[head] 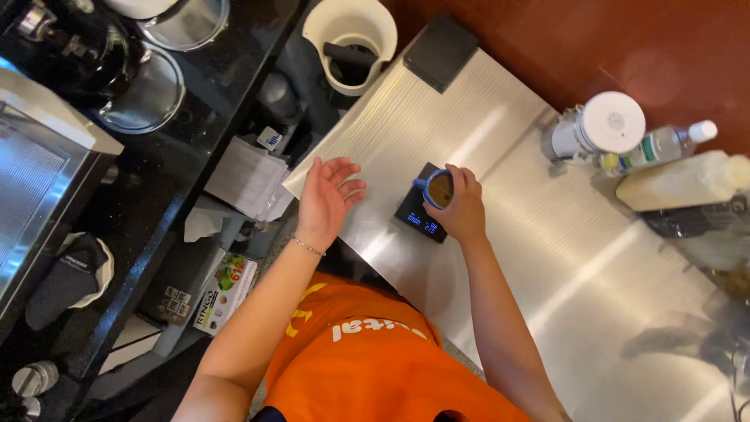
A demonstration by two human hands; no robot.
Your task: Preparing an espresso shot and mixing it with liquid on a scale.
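The ribbed steel surface runs from 11 to 5 o'clock, its near edge bare and roomy toward 4. At centre sits a flat black scale. The left hand, fingers spread wide, rests at the surface's 9 o'clock edge. The right hand grips a small round blue cup on the scale.

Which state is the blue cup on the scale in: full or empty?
Filled: brown contents reach nearly to the rim of the blue cup, held by the right hand on the black scale.

1 head-worn camera looks steeply down, close above the steel counter.
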